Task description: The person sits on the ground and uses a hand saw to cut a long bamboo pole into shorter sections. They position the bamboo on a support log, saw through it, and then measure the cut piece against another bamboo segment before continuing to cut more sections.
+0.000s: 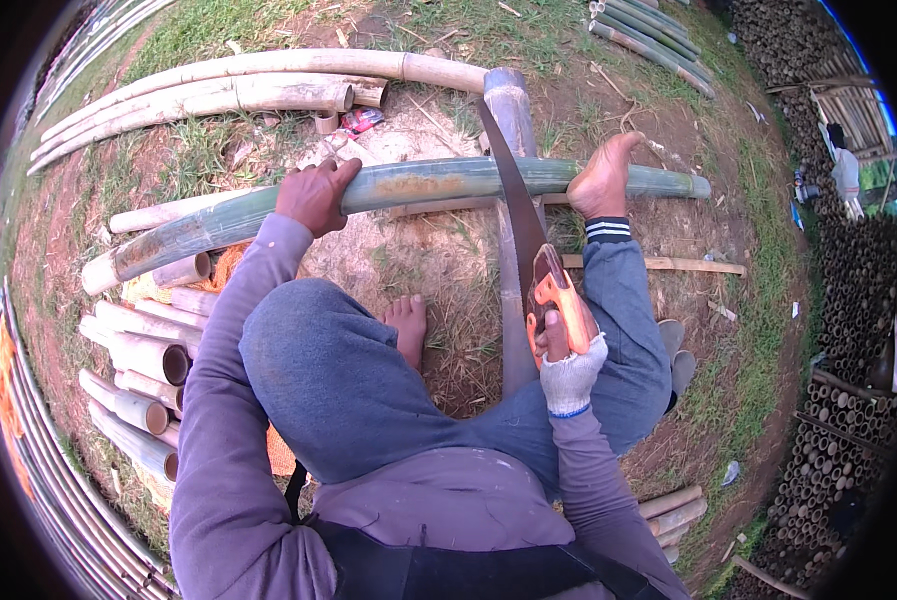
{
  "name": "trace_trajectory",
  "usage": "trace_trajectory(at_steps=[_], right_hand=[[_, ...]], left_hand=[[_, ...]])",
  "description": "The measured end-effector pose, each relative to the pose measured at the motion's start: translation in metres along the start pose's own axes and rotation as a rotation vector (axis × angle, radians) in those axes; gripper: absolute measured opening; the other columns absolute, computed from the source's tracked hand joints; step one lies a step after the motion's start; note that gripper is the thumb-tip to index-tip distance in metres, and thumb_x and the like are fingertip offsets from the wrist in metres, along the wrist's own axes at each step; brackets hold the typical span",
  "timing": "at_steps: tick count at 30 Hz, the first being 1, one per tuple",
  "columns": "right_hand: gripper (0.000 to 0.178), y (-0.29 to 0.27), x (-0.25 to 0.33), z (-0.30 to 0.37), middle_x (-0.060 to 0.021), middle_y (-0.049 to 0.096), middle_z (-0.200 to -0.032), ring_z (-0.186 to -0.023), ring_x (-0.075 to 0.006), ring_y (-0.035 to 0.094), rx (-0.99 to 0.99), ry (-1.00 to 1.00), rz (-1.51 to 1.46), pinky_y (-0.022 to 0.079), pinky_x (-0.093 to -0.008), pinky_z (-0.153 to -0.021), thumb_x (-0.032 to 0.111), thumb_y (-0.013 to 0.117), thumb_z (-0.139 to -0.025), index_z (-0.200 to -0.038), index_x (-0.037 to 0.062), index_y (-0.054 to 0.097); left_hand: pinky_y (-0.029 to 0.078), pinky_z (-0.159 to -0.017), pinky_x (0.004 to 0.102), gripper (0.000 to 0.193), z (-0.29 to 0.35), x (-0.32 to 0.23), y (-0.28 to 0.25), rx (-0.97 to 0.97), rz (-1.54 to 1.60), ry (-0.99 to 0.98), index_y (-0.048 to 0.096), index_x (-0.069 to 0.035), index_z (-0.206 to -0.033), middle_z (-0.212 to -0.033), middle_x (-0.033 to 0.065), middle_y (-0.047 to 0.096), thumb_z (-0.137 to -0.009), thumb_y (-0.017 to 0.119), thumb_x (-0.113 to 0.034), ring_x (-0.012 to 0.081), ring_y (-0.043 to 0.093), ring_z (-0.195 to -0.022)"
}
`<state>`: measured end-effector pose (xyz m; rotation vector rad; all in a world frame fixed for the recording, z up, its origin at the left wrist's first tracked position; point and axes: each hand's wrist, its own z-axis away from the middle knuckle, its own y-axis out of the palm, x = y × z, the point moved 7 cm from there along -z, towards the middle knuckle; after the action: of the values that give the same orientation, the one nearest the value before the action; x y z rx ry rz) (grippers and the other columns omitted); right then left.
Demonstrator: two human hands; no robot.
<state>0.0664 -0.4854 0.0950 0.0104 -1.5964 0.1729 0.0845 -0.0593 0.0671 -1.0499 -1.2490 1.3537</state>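
A long green bamboo pole (428, 182) lies crosswise before me over a wooden beam (509, 110). My bare left hand (315, 196) is closed over the pole left of the beam. In a pale fingerless glove, my right hand (566, 358) grips the orange-and-brown handle of a hand saw (521, 215). The saw's dark blade points away from me and crosses the pole above the beam; whether its teeth touch the bamboo I cannot tell. My bare right foot (604, 178) rests on the pole right of the blade.
Cut bamboo pieces (148, 350) lie in a pile at the left. Long pale poles (228, 80) stretch across the far side, and green poles (658, 40) lie at the far right. A thin wooden strip (668, 265) and a stacked bamboo heap (828, 430) are to the right.
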Motion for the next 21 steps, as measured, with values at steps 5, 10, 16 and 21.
trace_trajectory(at_steps=[5,10,16,21], right_hand=[[0.033,0.031,0.009,-0.069,-0.0033,0.07,-0.09,-0.071,-0.0049,0.063,0.106,-0.061,0.097,0.052,-0.0228,-0.06,0.023,0.071,-0.105,-0.127,-0.001,0.065],[0.041,0.026,-0.01,-0.065,-0.0042,0.069,-0.089,-0.066,-0.0049,0.061,0.098,-0.087,-0.114,0.053,-0.0219,-0.06,0.022,0.065,-0.108,-0.141,-0.0014,0.055],[0.043,0.031,0.012,-0.073,-0.0025,0.068,-0.084,-0.061,-0.0042,0.06,0.092,0.017,-0.056,0.053,-0.0217,-0.054,0.03,0.066,-0.109,-0.138,-0.0018,0.062],[0.038,0.027,0.004,-0.071,0.0021,0.062,-0.071,-0.056,-0.0022,0.056,0.021,-0.063,-0.023,0.044,-0.0218,-0.048,0.029,0.066,-0.109,-0.132,-0.0017,0.067]], left_hand=[[0.061,-0.081,0.0502,0.074,0.002,-0.006,-0.007,0.004,0.012,0.018,0.052,-0.023,-0.138,-0.113,0.0129,0.07,-0.074,0.088,-0.028,0.0375,0.075,-0.099],[0.058,-0.086,0.0516,0.083,0.001,-0.002,-0.008,-0.013,0.04,-0.022,0.049,-0.021,-0.141,-0.112,0.0137,0.07,-0.071,0.092,-0.037,0.0372,0.074,-0.101],[0.058,-0.084,0.0512,0.079,0.002,0.004,0.003,0.023,0.009,-0.038,0.053,-0.018,-0.134,-0.107,0.0152,0.071,-0.069,0.093,-0.038,0.0379,0.074,-0.098],[0.061,-0.083,0.0488,0.067,-0.002,-0.006,-0.011,0.004,-0.018,-0.016,0.056,-0.015,-0.124,-0.108,0.0149,0.072,-0.072,0.091,-0.039,0.0364,0.075,-0.098]])
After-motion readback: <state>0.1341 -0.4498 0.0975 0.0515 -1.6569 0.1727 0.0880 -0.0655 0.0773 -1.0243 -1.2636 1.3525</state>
